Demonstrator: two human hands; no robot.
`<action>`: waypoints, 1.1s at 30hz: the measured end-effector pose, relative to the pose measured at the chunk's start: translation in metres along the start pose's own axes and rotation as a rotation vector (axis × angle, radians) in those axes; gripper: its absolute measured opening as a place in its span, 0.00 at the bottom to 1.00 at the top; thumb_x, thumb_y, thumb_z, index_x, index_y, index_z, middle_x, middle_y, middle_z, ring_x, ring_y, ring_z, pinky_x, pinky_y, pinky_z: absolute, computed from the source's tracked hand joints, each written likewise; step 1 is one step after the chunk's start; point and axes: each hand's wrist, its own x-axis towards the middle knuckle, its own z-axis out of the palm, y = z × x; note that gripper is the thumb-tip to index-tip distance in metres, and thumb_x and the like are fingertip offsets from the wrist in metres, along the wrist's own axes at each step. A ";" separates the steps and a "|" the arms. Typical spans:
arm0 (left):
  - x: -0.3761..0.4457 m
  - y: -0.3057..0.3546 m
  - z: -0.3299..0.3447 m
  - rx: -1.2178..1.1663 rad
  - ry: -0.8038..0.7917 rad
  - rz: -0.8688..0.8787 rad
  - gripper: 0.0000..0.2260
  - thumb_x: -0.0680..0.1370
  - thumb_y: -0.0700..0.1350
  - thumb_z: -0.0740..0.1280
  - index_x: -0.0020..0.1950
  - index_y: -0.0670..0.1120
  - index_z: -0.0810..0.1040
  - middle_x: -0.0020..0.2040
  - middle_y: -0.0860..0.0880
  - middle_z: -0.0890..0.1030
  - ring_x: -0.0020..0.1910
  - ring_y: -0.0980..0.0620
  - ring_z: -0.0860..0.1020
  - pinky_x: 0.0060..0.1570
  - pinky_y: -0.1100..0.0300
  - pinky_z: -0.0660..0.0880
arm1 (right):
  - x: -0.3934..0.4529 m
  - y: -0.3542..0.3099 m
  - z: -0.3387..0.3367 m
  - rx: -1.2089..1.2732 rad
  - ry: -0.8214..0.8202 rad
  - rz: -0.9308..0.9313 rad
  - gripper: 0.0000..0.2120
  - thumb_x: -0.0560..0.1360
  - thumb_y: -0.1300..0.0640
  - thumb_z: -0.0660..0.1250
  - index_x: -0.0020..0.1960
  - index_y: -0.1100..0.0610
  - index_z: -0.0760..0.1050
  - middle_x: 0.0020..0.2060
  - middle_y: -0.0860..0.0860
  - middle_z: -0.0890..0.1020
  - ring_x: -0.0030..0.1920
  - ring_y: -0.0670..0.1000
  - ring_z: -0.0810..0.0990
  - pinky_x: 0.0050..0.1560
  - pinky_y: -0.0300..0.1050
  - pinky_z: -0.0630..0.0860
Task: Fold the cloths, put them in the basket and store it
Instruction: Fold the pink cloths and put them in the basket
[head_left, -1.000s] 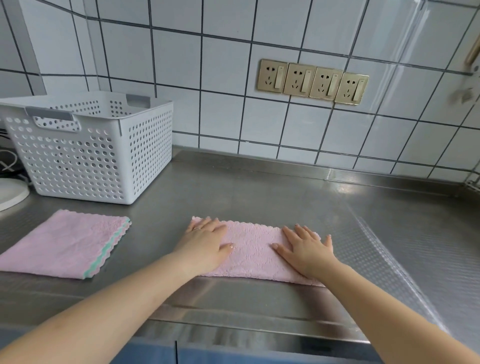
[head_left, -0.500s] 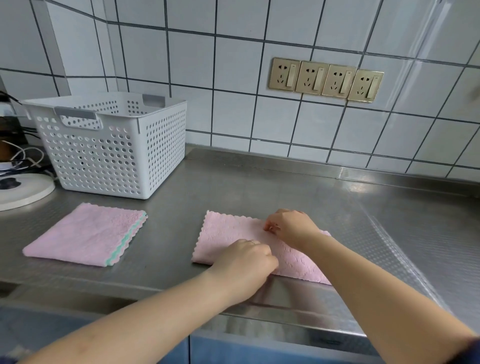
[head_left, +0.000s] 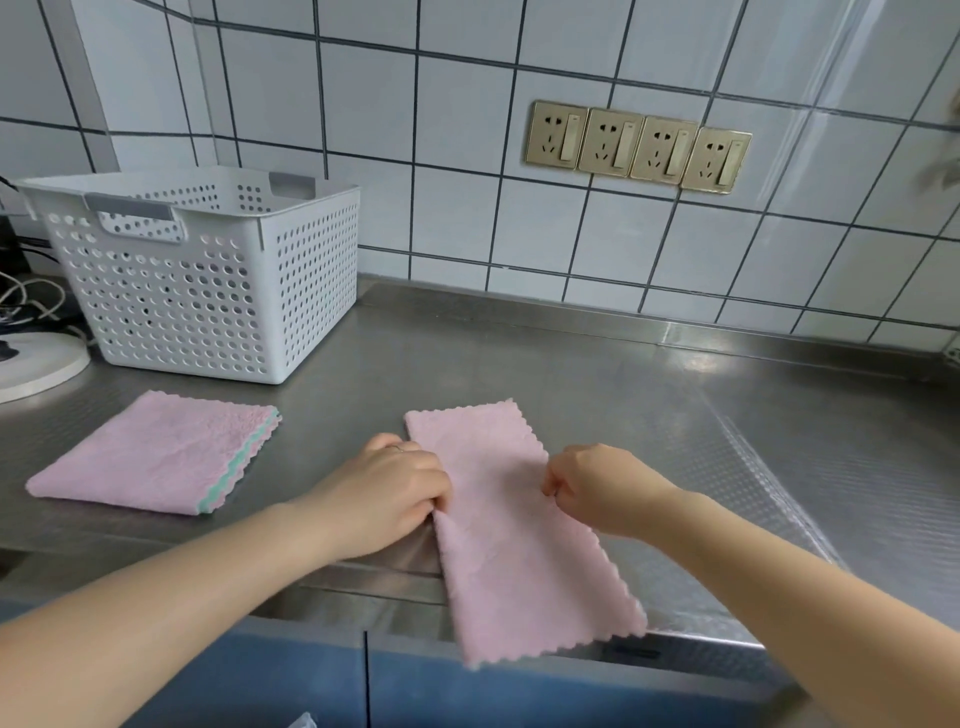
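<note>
A pink cloth (head_left: 511, 525), folded into a long strip, lies lengthwise away from me on the steel counter (head_left: 597, 395), its near end hanging over the front edge. My left hand (head_left: 389, 491) pinches its left edge at mid-length. My right hand (head_left: 597, 486) pinches the right edge opposite. A second pink cloth (head_left: 156, 452) with a green scalloped edge lies folded flat to the left. Behind it stands the white perforated basket (head_left: 208, 291), whose inside I cannot see fully.
A tiled wall with a row of gold sockets (head_left: 636, 145) rises behind the counter. A white round base (head_left: 36, 364) and tangled cables (head_left: 26, 301) sit at the far left. Blue cabinet fronts (head_left: 311, 675) run below the counter edge.
The cloth lay crosswise under both flat palms; my hands then pinched it and turned it, so it now runs lengthwise with its near end over the counter edge.
</note>
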 end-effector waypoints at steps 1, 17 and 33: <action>0.000 -0.005 0.000 -0.017 -0.014 0.000 0.09 0.68 0.47 0.57 0.40 0.55 0.76 0.38 0.60 0.78 0.41 0.60 0.72 0.49 0.60 0.63 | -0.005 -0.003 0.000 0.009 -0.004 -0.006 0.14 0.74 0.58 0.57 0.54 0.51 0.77 0.53 0.48 0.79 0.55 0.52 0.77 0.55 0.45 0.73; -0.043 0.020 -0.020 -0.101 -0.534 0.109 0.31 0.70 0.56 0.52 0.72 0.65 0.44 0.75 0.64 0.41 0.72 0.67 0.35 0.70 0.56 0.30 | -0.093 0.015 0.036 -0.039 -0.090 -0.356 0.35 0.71 0.41 0.51 0.75 0.38 0.42 0.76 0.40 0.43 0.74 0.38 0.37 0.74 0.50 0.37; -0.013 0.047 -0.013 -1.081 0.442 -0.400 0.12 0.77 0.41 0.63 0.57 0.56 0.72 0.49 0.54 0.82 0.51 0.58 0.78 0.54 0.65 0.70 | -0.067 -0.025 0.019 0.947 0.536 0.081 0.08 0.78 0.56 0.61 0.41 0.51 0.74 0.29 0.46 0.77 0.32 0.44 0.72 0.40 0.49 0.73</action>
